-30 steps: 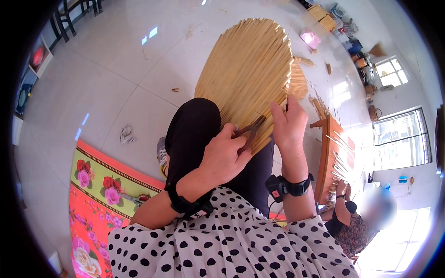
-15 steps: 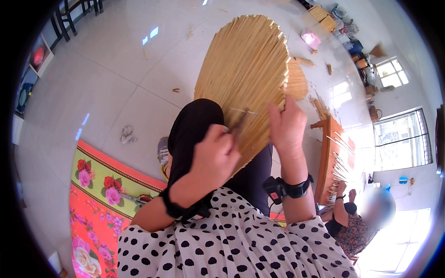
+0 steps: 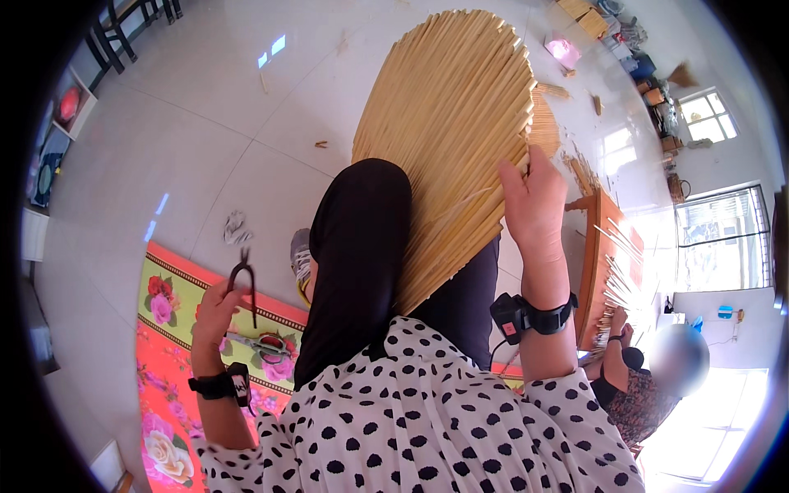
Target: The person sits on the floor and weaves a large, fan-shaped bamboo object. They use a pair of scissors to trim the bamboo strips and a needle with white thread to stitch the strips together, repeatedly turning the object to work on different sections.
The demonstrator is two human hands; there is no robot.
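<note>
A fan-shaped panel of pale straw-coloured stalks (image 3: pixel 448 107) leans across my dark-trousered legs, its narrow end toward me. A thin pale strip (image 3: pixel 472 200) crosses the stalks near its lower right. My right hand (image 3: pixel 532 197) pinches the panel's right edge, thumb on the front face. Out to the left, away from the panel, my left hand (image 3: pixel 215 320) is closed round dark pliers (image 3: pixel 251 287), whose forked tip points away from me and whose curved handle hangs free. Below that hand, scissors (image 3: pixel 271 348) lie on the floral mat.
The flowered red and green mat (image 3: pixel 164 353) spreads at the lower left. Crumpled white scrap (image 3: pixel 236 228) lies on the tiled floor. Another stalk panel (image 3: pixel 544 123) rests beyond mine. At right, another person (image 3: pixel 629 378) handles sticks at a wooden table (image 3: pixel 590 263).
My left hand has moved from the panel down and left with the pliers. My right hand stays on the panel's edge. The panel has shifted slightly up and right in view.
</note>
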